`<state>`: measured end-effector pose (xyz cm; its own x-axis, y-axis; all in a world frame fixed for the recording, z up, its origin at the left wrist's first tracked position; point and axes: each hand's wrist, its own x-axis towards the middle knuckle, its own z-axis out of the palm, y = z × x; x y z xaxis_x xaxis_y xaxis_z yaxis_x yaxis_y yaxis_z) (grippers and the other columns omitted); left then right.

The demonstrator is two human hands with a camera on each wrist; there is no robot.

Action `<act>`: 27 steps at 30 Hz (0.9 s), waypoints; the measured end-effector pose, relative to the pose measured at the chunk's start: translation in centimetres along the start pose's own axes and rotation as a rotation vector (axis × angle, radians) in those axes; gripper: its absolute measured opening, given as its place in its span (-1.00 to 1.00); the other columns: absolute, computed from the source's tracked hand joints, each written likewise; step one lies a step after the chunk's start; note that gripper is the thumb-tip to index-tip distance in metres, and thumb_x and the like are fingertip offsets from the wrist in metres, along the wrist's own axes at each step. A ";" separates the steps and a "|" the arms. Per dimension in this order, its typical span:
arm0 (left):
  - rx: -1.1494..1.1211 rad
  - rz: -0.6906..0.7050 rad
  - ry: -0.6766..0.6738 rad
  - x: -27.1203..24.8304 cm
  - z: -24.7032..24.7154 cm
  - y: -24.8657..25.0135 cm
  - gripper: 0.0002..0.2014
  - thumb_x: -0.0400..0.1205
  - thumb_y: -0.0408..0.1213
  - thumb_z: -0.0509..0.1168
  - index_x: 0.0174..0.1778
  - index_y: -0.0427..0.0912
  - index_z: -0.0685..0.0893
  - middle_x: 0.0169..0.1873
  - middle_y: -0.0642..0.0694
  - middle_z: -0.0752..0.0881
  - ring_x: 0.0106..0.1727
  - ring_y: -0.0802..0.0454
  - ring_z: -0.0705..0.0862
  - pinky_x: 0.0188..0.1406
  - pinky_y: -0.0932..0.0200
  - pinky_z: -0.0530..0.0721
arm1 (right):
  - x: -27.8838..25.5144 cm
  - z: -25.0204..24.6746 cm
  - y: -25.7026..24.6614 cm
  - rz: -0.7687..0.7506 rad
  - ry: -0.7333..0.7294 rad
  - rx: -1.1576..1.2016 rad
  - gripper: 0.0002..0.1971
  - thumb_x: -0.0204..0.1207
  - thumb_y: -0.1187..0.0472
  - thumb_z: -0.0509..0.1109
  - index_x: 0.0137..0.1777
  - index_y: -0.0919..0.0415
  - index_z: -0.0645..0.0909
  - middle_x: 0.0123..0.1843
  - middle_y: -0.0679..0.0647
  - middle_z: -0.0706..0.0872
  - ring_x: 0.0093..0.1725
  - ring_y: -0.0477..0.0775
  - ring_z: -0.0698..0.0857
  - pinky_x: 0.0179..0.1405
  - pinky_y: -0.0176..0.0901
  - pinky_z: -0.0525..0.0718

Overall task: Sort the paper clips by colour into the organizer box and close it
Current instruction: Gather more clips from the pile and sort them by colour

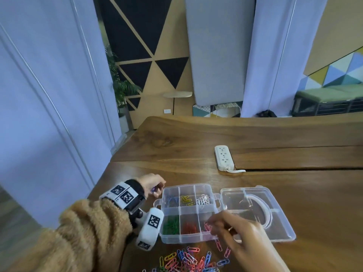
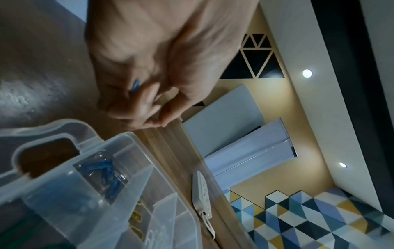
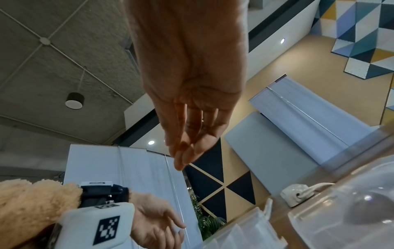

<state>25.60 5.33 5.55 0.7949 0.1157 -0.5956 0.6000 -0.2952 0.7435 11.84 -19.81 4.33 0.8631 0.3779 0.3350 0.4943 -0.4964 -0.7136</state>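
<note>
Wooden table [image 1: 294, 203] in a partitioned office corner, a power strip [image 1: 224, 158] lying beyond the work. The box [image 1: 188, 239] sits open near the front edge, its lid [image 1: 275, 228] folded flat to the right. Six cells are filling up: blue, yellow and white clips in the far row, green, red and pink in the near row. A loose pile [image 1: 188, 260] of mixed clips waits just in front of the box.

Here's the risk. The left hand [image 1: 153, 183] hovers beside the far-left corner with a blue clip [image 2: 135, 86] pinched in curled fingers. It isn't over the blue cell [image 1: 171, 199] yet, so letting go now drops the clip on the table, or it skips over the low divider into yellow. The right hand [image 1: 239, 234] crowds the near-right cell among the pink clips [image 1: 207, 226]; a careless brush could drag pinks over the wall into red, or nudge the light box. With so many clips left, closing now would be premature.

Pose: left wrist cocked, fingers bunched tight on the clip. Right hand palm down, fingers extended and drawn close together at the tips; I cannot tell whether they hold a clip.
</note>
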 end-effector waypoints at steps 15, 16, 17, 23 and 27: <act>0.126 0.046 -0.004 -1.5 2.2 1.3 -0.85 0.63 -0.54 0.14 -0.24 -0.28 0.44 -0.36 -0.13 0.40 -0.35 0.05 0.47 -0.36 0.30 0.50 | -2.0 -0.9 0.8 0.078 -0.255 -0.168 -0.84 0.60 0.27 0.23 0.06 -0.02 0.52 -0.04 -0.15 0.64 -0.08 -0.24 0.59 -0.05 -0.43 0.53; 0.145 0.048 -0.010 -2.0 2.3 1.5 -0.96 0.63 -0.51 0.17 -0.11 -0.36 0.51 -0.29 -0.15 0.44 -0.23 0.00 0.57 -0.16 0.22 0.61 | -2.0 -1.1 0.7 0.090 -0.269 -0.188 -0.85 0.60 0.27 0.23 0.03 -0.03 0.49 -0.02 -0.13 0.66 -0.05 -0.18 0.62 -0.02 -0.37 0.57; 0.171 0.051 -0.006 -1.7 2.3 1.4 -0.90 0.63 -0.49 0.19 0.01 -0.43 0.53 -0.25 -0.16 0.44 -0.13 -0.04 0.60 0.09 0.12 0.62 | -2.0 -1.2 0.7 0.099 -0.279 -0.208 -0.85 0.60 0.27 0.22 0.03 -0.02 0.50 -0.01 -0.10 0.68 -0.02 -0.12 0.66 -0.01 -0.29 0.59; 0.259 0.115 -0.034 -2.8 2.2 1.0 -0.76 0.68 -0.44 0.19 -0.32 -0.21 0.42 -0.43 -0.09 0.36 -0.45 0.07 0.38 -0.07 0.18 0.62 | -1.7 -1.4 0.3 0.085 -0.351 -0.325 -0.75 0.57 0.29 0.21 0.16 -0.01 0.53 -0.02 0.04 0.73 -0.01 0.07 0.70 -0.04 -0.11 0.63; 0.092 0.257 0.027 -4.7 0.2 0.1 -0.73 0.67 -0.37 0.26 0.21 -0.47 0.57 0.06 -0.33 0.66 0.04 -0.15 0.67 0.01 0.08 0.69 | -2.0 -0.9 0.0 0.022 -0.522 -0.435 -0.68 0.58 0.33 0.20 0.24 -0.03 0.51 0.07 -0.05 0.68 0.05 -0.02 0.68 0.06 -0.12 0.63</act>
<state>21.89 4.54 8.36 0.9229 0.0502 -0.3817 0.3683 -0.4032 0.8377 10.24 -21.27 4.24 0.7643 0.6378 -0.0953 0.5683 -0.7360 -0.3679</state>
